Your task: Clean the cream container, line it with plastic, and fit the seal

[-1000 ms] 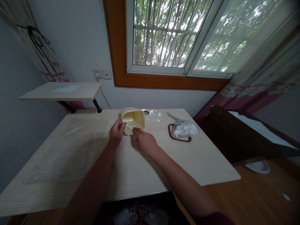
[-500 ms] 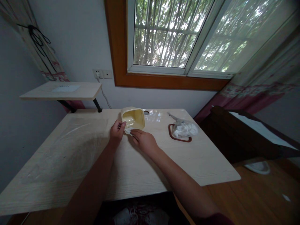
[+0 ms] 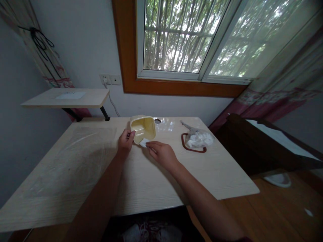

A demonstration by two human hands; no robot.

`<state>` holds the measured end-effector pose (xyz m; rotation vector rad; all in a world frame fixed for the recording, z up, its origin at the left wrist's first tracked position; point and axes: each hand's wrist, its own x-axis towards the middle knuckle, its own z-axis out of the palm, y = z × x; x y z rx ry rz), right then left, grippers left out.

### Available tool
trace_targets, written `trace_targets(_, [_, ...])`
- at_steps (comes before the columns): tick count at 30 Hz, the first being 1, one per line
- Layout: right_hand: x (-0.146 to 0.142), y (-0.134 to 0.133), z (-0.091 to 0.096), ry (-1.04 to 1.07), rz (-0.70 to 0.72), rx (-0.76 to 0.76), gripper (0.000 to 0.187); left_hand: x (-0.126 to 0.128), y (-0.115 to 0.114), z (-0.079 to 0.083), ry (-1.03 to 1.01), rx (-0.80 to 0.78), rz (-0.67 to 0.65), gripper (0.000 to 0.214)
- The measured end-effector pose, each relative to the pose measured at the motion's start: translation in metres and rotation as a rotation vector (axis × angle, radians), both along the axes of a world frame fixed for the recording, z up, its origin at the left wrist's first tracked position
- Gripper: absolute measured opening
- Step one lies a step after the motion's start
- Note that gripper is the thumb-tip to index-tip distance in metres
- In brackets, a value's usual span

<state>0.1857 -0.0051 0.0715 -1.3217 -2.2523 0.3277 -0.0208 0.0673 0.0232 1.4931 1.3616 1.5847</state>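
Inspection at the far edge of the desk (image 3: pixel 75 174), roughly midway along it, finds a cream plastic tub (image 3: pixel 143 129) standing tilted, its open side showing toward the person and its hollow visible. The left hand (image 3: pixel 124 141) sits at the tub's near left corner, its fingers (image 3: pixel 128 135) curled together and clamped against the tub wall. The right hand (image 3: pixel 161 154) lies low over the desk to the right of the left hand, its fingers (image 3: pixel 152 145) extended and held close together, pointing at the tub's near corner. Their tips reach a small white scrap (image 3: pixel 143 143) lying at that corner, though whether they pinch it cannot be determined. The scrap's material is also undetermined. Right of the tub, well apart from both hands and near the far edge, lies a clear plastic bag (image 3: pixel 198 138) holding white contents, resting on a reddish-brown rubber loop (image 3: pixel 185 145). A round hole (image 3: pixel 157 121) in the desk lies just behind the tub. A wall-mounted shelf (image 3: pixel 65 95) stands above the desk's far left corner, and a window (image 3: pixel 176 40) sits beyond the far edge.
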Motion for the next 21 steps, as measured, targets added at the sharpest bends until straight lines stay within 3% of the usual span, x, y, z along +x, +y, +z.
trace_targets(5, [0.030, -0.002, 0.005, 0.109, -0.009, -0.046, 0.026, -0.001, 0.001, 0.000, -0.015, 0.007, 0.003, 0.028])
trace_targets(10, [0.064, 0.011, 0.001, 0.144, -0.144, -0.070, 0.026, -0.001, 0.001, -0.001, -0.016, 0.001, -0.003, 0.028])
trace_targets(21, [0.133, 0.060, -0.017, -0.012, -0.518, 0.127, 0.028, -0.003, 0.001, -0.005, -0.002, 0.007, -0.020, 0.028])
